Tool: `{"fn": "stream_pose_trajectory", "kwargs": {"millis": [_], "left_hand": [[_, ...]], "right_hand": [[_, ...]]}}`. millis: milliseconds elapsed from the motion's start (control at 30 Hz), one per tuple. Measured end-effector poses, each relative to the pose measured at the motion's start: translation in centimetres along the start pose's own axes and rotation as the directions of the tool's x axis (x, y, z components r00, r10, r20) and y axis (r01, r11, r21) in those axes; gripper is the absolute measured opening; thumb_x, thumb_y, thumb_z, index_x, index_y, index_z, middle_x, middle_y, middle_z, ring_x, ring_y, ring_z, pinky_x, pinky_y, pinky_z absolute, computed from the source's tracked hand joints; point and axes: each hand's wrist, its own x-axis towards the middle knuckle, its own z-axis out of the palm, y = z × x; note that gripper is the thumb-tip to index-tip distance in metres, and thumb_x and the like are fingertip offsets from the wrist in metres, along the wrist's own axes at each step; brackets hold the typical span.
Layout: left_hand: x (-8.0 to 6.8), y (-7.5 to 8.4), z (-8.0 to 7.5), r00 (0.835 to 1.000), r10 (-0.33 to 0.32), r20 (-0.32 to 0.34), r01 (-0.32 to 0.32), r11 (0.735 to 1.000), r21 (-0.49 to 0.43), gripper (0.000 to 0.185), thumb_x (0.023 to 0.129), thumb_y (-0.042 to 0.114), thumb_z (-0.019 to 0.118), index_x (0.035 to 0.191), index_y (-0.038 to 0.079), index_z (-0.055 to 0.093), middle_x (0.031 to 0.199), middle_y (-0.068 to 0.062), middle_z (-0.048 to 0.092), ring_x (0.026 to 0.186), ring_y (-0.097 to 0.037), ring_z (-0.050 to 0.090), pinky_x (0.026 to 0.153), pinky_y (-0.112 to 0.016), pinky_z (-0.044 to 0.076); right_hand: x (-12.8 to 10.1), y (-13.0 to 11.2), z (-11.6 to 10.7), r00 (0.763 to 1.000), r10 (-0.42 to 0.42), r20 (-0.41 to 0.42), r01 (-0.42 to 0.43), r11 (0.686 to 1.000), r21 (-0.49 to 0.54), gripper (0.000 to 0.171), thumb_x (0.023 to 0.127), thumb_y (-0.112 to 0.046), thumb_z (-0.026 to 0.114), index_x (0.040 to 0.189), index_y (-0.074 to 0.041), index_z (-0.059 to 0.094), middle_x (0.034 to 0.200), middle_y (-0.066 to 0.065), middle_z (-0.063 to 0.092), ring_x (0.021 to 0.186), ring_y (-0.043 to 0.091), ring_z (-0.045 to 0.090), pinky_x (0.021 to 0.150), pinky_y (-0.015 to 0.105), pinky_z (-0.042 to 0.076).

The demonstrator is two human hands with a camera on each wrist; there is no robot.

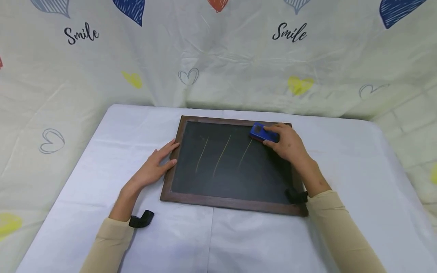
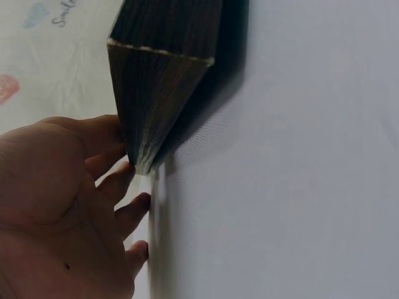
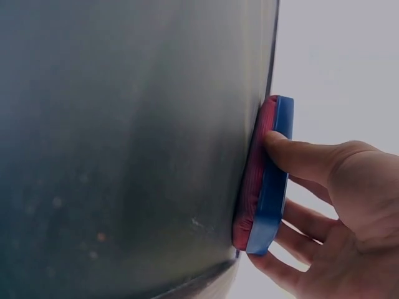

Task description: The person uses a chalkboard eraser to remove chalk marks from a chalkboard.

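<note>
A framed chalkboard lies on the table with three thin slanted yellow chalk lines across it. In its upper right part, my right hand pinches a blue chalkboard eraser between thumb and fingers. The eraser's red felt pad faces the board surface, at the top of the rightmost line. My left hand rests at the board's left side, fingertips on the dark wooden frame with fingers spread. From the left wrist view, the fingers of that hand extend along the frame's outer edge.
A white cloth covers the table around the board. Behind it hangs a pale backdrop printed with hearts and "Smile". Black wrist straps show by both beige sleeves.
</note>
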Motion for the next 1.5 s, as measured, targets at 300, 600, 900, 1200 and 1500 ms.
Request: {"fn": "stream_pose_trajectory", "kwargs": {"millis": [300, 600, 900, 1200, 1500], "left_hand": [[-0.2, 0.1, -0.1, 1.000, -0.007, -0.007, 0.007, 1.000, 0.007, 0.064, 0.107, 0.024, 0.060, 0.165, 0.014, 0.032, 0.176, -0.012, 0.018, 0.163, -0.040, 0.017, 0.130, -0.069, -0.001], [-0.7, 0.2, -0.1, 1.000, 0.005, -0.015, -0.005, 1.000, -0.005, 0.063, 0.107, 0.021, 0.060, 0.164, 0.012, 0.033, 0.175, -0.014, 0.019, 0.162, -0.043, 0.019, 0.129, -0.070, 0.000], [-0.4, 0.4, -0.2, 1.000, -0.001, -0.007, 0.001, 1.000, -0.003, 0.062, 0.107, 0.022, 0.059, 0.164, 0.012, 0.034, 0.175, -0.014, 0.019, 0.162, -0.042, 0.017, 0.129, -0.071, 0.000], [-0.3, 0.4, -0.2, 1.000, 0.002, -0.015, -0.002, 1.000, 0.000, 0.063, 0.107, 0.022, 0.059, 0.164, 0.012, 0.034, 0.175, -0.014, 0.019, 0.162, -0.042, 0.018, 0.129, -0.070, -0.001], [-0.1, 0.5, -0.1, 1.000, -0.005, -0.004, 0.005, 1.000, 0.003, 0.063, 0.107, 0.023, 0.059, 0.164, 0.012, 0.034, 0.175, -0.014, 0.019, 0.162, -0.042, 0.018, 0.129, -0.070, 0.000]], "right_hand": [[-0.2, 0.0, 0.0, 0.998, -0.039, 0.040, 0.038, 0.999, 0.013, 0.057, 0.099, -0.024, 0.074, 0.151, -0.012, 0.056, 0.155, 0.022, 0.050, 0.142, 0.047, 0.048, 0.114, 0.065, 0.043], [-1.2, -0.6, 0.4, 0.997, -0.058, 0.048, 0.057, 0.998, 0.017, 0.056, 0.097, -0.025, 0.076, 0.149, -0.012, 0.058, 0.151, 0.020, 0.054, 0.142, 0.046, 0.048, 0.114, 0.065, 0.043], [-2.4, -1.3, 0.8, 0.995, -0.082, 0.055, 0.081, 0.997, 0.009, 0.056, 0.097, -0.026, 0.077, 0.149, -0.015, 0.059, 0.148, 0.017, 0.057, 0.141, 0.044, 0.050, 0.112, 0.064, 0.045], [-3.8, -2.5, 1.4, 0.990, -0.122, 0.074, 0.120, 0.992, 0.032, 0.055, 0.095, -0.025, 0.078, 0.147, -0.015, 0.061, 0.148, 0.016, 0.058, 0.141, 0.042, 0.051, 0.111, 0.061, 0.048], [-5.0, -3.4, 1.5, 0.987, -0.125, 0.103, 0.126, 0.992, 0.000, 0.056, 0.094, -0.029, 0.080, 0.145, -0.018, 0.063, 0.148, 0.013, 0.059, 0.142, 0.040, 0.051, 0.109, 0.060, 0.050]]}}
